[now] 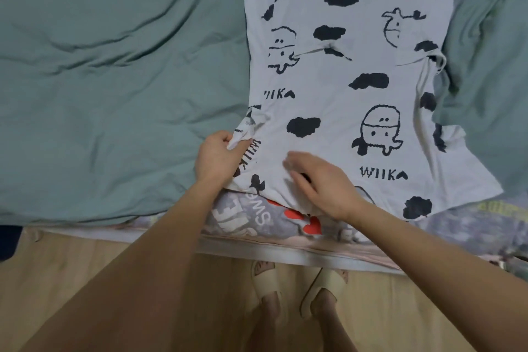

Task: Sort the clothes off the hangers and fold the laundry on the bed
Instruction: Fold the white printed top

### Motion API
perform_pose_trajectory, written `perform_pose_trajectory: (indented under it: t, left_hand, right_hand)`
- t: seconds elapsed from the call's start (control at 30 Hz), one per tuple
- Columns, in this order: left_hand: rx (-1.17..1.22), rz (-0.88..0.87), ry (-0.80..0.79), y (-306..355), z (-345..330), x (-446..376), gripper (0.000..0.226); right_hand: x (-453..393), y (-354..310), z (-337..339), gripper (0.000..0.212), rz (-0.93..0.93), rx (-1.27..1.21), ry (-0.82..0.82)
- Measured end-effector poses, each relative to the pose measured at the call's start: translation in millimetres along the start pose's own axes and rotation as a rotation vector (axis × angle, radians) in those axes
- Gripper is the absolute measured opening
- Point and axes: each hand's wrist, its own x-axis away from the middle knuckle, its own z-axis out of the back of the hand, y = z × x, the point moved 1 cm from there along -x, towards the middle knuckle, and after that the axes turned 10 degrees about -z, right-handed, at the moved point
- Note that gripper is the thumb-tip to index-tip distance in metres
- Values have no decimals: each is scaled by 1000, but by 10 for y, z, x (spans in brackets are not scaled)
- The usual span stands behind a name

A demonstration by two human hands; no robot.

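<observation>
On the bed [114, 94], left grip [218, 156] pinches the shirt [343, 66] edge; right [320, 180], fingers open, should smooth outward before folding.

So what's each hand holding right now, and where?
Left hand pinches the printed shirt at its near left hem corner; right hand rests flat on it.

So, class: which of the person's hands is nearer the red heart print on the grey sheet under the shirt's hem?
Right. The right hand lies just above the red heart print; the left hand grips the white cow-print shirt further left.
</observation>
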Motion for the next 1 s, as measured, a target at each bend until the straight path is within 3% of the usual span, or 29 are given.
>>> perform_pose_trajectory:
  t: [0.07,0.17,0.23,0.33,0.4,0.47,0.53,0.77,0.9,1.0]
  left_hand:
    - [215,-9,-7,34,65,64,28]
    - [360,-44,40,105,141,143,23]
    - [481,-50,11,153,144,155,18]
    - [649,-55,-282,231,52,191,18]
    - [580,-91,-246,198,-24,234,21]
    - [450,-155,-97,110,-99,309,14]
    - [298,-270,-126,28,-201,434,11]
    - [-382,-649,-110,-220,-255,666,64]
    - [-365,-759,-152,-396,-148,592,41]
    - [-287,-885,-159,-334,-45,520,26]
  right_hand:
    - [-49,-68,23,39,-103,-152,78]
    - [-15,-173,-217,52,-195,-356,-172]
    - [35,-235,-367,47,-316,-556,-262]
    - [-2,-258,-287,26,-579,-952,13]
    - [-42,-199,-107,30,-712,-1116,225]
    - [-106,-111,72,29,-713,-1011,317]
    - [-233,-77,199,25,-630,-810,326]
    - [-806,-385,161,35,-487,-433,132]
    - [-1011,-442,154,38,-531,-334,96]
    - [-1098,-434,203,19,-494,-361,140]
